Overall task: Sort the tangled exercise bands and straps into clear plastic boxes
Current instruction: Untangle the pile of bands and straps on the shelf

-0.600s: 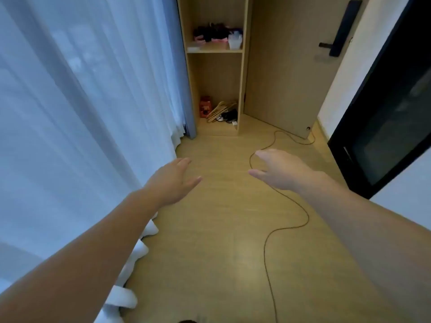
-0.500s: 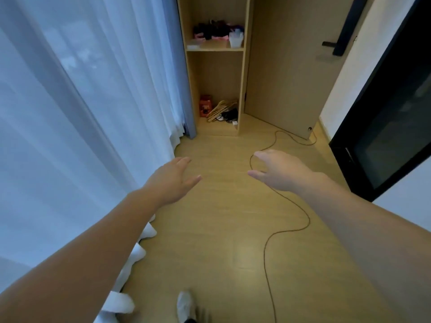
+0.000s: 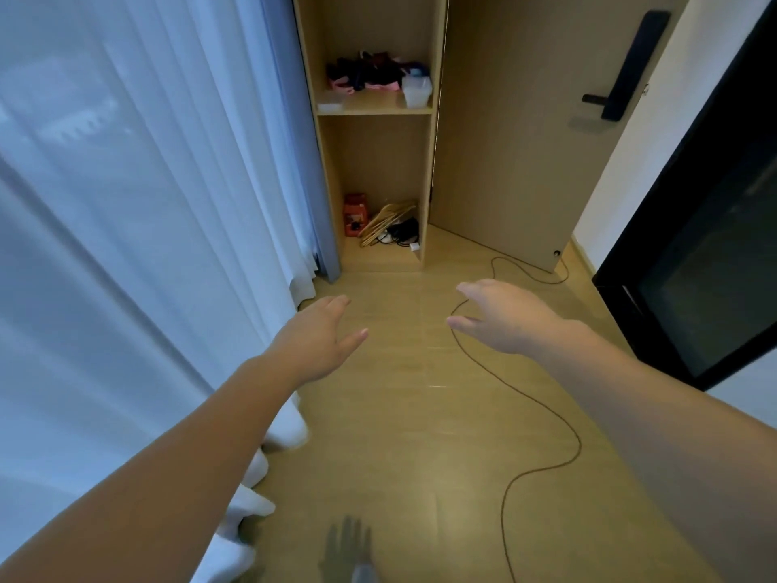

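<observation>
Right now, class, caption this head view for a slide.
Empty left hand and right hand reach toward shelf holding tangled bands beside clear plastic box.

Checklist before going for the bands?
1. Left hand free: ok, open, holds nothing.
2. Right hand free: ok, open, holds nothing.
3. Bands located: ok, dark and pink heap on the upper shelf.
4. Box ready: ok, clear, stands right of the heap on the same shelf.
5. Box empty: cannot tell.
6. Floor path clear: not ok, a cable snakes across the floor ahead; likely a trip risk.
</observation>
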Available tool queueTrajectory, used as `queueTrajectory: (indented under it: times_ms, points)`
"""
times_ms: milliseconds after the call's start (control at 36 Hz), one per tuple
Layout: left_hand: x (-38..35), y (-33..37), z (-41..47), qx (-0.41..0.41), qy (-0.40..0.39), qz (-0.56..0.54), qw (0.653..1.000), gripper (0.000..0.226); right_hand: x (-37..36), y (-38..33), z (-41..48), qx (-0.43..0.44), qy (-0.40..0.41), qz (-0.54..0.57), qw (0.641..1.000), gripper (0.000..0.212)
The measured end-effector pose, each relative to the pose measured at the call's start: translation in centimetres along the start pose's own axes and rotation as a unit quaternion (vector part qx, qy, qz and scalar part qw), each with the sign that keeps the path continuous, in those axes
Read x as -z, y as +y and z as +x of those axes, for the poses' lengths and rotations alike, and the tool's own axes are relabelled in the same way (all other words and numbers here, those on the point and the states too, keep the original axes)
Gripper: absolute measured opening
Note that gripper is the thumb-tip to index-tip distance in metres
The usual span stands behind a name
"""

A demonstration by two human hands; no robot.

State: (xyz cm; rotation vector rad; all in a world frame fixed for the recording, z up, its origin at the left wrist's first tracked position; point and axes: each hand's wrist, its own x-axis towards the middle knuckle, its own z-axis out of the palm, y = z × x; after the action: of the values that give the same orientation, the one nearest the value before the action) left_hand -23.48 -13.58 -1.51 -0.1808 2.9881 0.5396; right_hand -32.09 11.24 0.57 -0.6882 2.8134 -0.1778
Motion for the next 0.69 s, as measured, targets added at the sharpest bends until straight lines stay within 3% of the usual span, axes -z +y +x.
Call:
queueTrajectory:
  times_ms: [361, 694]
  points:
    - [3.1, -4.4, 12.7, -0.026, 0.009, 0.000, 1.000, 0.070, 1.8, 0.4, 11.9, -0.051, 0.017, 0.062, 0.997, 0.070]
    - [3.6, -3.8, 27.8, -0.005, 0.024, -0.005, 1.000, 0.069, 5.6, 6.6, 26.8, -0.023, 0.025, 0.046, 0.998, 0.067]
